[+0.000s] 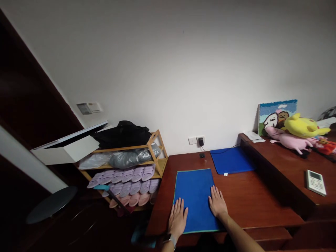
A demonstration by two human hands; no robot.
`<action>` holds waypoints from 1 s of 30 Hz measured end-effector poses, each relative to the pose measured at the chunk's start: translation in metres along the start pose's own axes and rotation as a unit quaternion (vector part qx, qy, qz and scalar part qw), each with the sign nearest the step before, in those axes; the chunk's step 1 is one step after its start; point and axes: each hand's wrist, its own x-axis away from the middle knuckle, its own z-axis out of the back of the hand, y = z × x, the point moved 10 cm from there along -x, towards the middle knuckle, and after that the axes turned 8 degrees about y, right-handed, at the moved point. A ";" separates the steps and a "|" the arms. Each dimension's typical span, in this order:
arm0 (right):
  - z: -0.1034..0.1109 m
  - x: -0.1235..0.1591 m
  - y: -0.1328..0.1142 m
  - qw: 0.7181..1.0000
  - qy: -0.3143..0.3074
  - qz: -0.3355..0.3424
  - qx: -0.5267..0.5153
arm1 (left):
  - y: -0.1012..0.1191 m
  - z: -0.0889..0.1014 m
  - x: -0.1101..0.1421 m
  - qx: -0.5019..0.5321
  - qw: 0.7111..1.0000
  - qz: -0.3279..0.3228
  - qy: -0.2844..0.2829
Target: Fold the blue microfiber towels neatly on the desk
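A blue cloth [195, 196] with a green stitched edge lies spread flat on the reddish-brown desk [246, 199]. On its lower left edge rests my left hand [177, 217], palm down with the fingers stretched out; a watch or band circles that wrist. My right hand [217, 202] lies palm down across the cloth's right edge, fingers extended. Neither hand grips anything. Behind and to the right, a second, darker blue mat or cloth [232, 160] with a small white tag lies against the wall side of the desk.
Left of the desk stands a wooden rack [159, 154] with several slippers [136, 174], plastic-wrapped items and a black bag [123, 134]. A round stool [52, 204] is farther left. The raised right surface holds plush toys [291, 140], a picture [278, 113] and a white remote-like device [315, 182]. A black charger [201, 141] is plugged into the wall.
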 end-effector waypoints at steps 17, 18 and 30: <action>-0.007 -0.001 0.003 1.000 -0.003 0.003 0.018 | 0.049 -0.022 -0.077 0.049 0.998 -0.007 -0.029; -0.006 0.000 0.002 1.000 -0.003 0.000 0.017 | 0.027 -0.020 -0.076 0.036 0.999 0.009 -0.027; 0.001 -0.038 0.001 1.000 -0.011 -0.019 0.006 | -0.022 -0.026 -0.073 0.014 0.999 -0.017 0.028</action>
